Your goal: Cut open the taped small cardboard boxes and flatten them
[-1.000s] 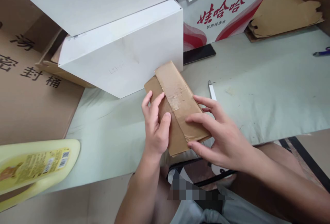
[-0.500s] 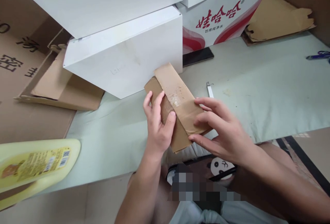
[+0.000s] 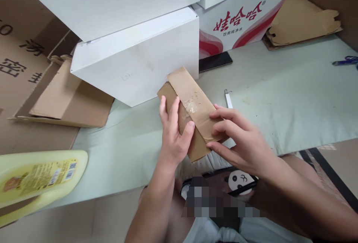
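- We've got the folded cardboard (image 3: 200,103) above the pale green cloth (image 3: 125,153), slanted, top end near the white box (image 3: 156,58); can't tell if they touch.
- Our L hand (image 3: 175,142): fingers slightly apart, laid on the cardboard's L part, thumb too; can't tell if it's gripping.
- Our R hand (image 3: 244,142): thumb & fingers holding the cardboard's lower R end.
- Just past our R fingers: a thin white tool (image 3: 228,98).
- Behind that, a black phone (image 3: 216,61) by the red-&-white box (image 3: 237,21).
- On our L: yellow jug (image 3: 41,183), plus open brown box (image 3: 86,105).
- Far R: torn cardboard pcs (image 3: 304,21).
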Motion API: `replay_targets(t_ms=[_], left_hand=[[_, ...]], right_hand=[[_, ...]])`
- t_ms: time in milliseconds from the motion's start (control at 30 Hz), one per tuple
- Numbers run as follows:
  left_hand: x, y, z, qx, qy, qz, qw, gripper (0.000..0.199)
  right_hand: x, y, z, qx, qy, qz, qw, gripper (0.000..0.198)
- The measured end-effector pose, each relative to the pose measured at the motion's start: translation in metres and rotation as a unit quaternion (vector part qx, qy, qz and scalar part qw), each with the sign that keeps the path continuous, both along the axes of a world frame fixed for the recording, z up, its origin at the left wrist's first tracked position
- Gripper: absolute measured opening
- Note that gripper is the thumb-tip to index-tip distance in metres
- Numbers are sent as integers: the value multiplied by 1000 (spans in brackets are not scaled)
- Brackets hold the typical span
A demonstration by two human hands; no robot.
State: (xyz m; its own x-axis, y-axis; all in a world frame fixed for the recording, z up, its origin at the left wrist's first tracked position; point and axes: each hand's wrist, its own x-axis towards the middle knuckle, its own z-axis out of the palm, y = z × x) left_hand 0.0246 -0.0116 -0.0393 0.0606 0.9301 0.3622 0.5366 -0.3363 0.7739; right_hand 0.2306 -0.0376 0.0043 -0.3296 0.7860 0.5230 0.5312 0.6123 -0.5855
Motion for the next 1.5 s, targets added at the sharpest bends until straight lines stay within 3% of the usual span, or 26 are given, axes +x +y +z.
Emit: replay_targets(t_ms=[67,267,467,667,867,1133,1333,1500], left_hand=[[0,1,-1,8,3,-16,1000,63],[2,2,-1,47,-7,-51,998,61],[3,0,5,69,-22,-81,994,56],[1,-1,7,63,-36,-89,993,54],[1,-1,14,152,35,-69,985,37],[4,-2,17,221,98,-143,960,36],[19,-7,20,194,98,-95,971,39],[23,-8,27,258,54,-58,963,27]], right_hand=[[2,0,3,-23,-20,11,999,10],[8,2,4,-17,-69,-3,997,38],[3,0,-3,32,-49,-40,997,35],[0,1,-11,29,-28,-82,996,35],[3,2,-8,-41,13,-39,998,34],[6,4,-5,-89,27,-45,995,32],[6,7,-6,-95,22,-40,994,35],[7,7,-8,-107,13,-36,994,38]])
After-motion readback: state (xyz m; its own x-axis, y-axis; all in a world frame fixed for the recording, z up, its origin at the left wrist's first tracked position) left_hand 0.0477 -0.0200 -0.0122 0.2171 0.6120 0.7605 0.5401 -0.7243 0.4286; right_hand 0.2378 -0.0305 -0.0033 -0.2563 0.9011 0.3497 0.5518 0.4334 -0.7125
